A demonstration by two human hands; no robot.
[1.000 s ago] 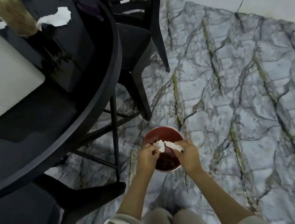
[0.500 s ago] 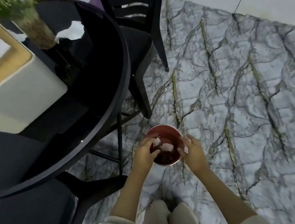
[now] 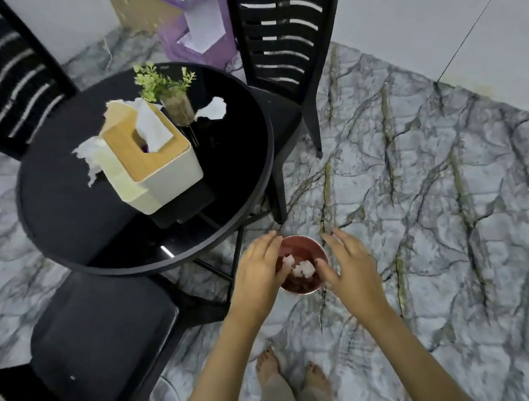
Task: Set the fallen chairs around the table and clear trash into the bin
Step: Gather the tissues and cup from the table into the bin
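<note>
Paper scraps [image 3: 302, 269] dropped into upright bin [image 3: 304, 245], mouth up; left hand [image 3: 256, 273], right hand [image 3: 352, 264] spread

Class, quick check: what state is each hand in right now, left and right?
Left hand: open, holding nothing, over the bin.
Right hand: open, fingers spread, holding nothing.

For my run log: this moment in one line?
left hand: open at bin | right hand: open | paper wads: in bin | table: torn tissue pieces
</note>
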